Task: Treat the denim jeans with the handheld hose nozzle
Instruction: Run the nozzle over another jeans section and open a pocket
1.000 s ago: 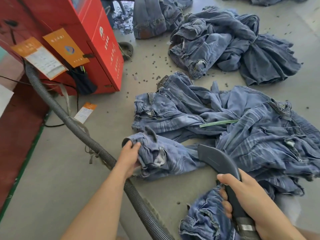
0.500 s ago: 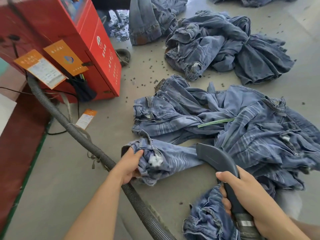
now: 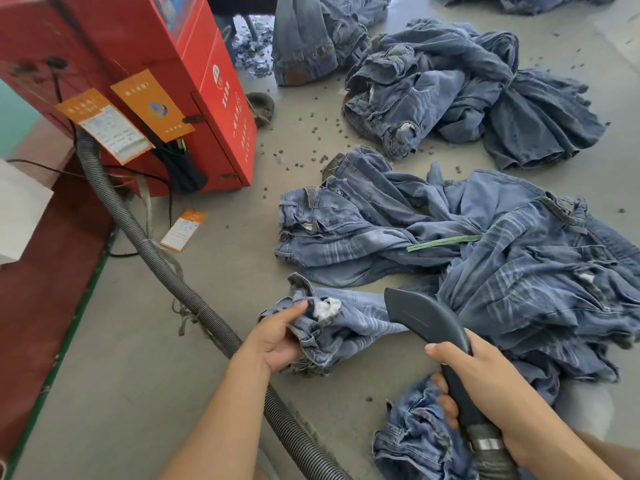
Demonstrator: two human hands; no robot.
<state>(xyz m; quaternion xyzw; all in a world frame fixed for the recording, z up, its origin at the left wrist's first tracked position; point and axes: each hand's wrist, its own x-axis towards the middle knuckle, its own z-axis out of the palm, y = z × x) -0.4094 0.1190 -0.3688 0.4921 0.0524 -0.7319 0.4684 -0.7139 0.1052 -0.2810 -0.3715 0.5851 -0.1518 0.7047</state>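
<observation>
1. Gripping the bunched end of a jeans leg (image 3: 341, 332), the left hand (image 3: 277, 341) has its thumb on top of the folds and its fingers curled beneath — a white torn patch shows just beyond the thumb.
2. Wrapped fully round the dark handle, the right hand (image 3: 485, 382) holds the hose nozzle (image 3: 427, 320), whose curved head lies against the same leg just right of the left hand's hold.
3. Behind the right fist a metal collar joins the nozzle to the ribbed grey hose (image 3: 166, 268), which passes under the left forearm and climbs away to the red machine (image 3: 194, 81) far up and left of both hands.
4. Ahead of the grips a heap of jeans (image 3: 502, 258) spreads over the grey concrete floor (image 3: 138, 375), with a green strip (image 3: 445, 242) lying on it; a darker pile of jeans (image 3: 467, 91) sits further off, and one crumpled pair (image 3: 415, 441) lies below the right hand.
5. Small dark pellets (image 3: 311, 126) dot the floor between the piles and the machine — orange tags (image 3: 152, 105) hang on its side, another tag (image 3: 183, 230) lies on the floor, and a dark red strip with a green edge (image 3: 45, 306) borders the concrete at far left.
</observation>
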